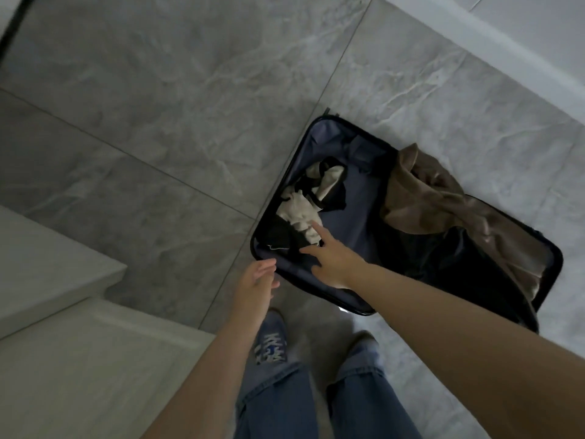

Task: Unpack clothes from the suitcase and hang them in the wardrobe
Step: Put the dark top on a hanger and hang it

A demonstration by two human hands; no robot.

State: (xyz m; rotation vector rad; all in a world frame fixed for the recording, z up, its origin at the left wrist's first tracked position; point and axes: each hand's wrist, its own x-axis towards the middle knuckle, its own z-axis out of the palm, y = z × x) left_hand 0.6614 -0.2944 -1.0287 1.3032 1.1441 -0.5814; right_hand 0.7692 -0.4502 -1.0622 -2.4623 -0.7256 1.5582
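A dark suitcase (357, 198) lies open on the grey tiled floor, its lining bluish. In its left half sits a crumpled cream and black garment (304, 204). A brown garment (433, 198) is draped over the right half, above dark clothes (443, 255). My right hand (332, 258) reaches into the left half with fingers spread, the index fingertip touching the cream garment. My left hand (258, 280) hovers open just outside the suitcase's near left corner, holding nothing.
A pale ledge or cabinet top (53, 280) juts in at the lower left. My legs in blue jeans and my shoes (272, 340) stand right before the suitcase. A white wall base (493, 42) runs along the upper right. Bare floor tiles stretch to the left.
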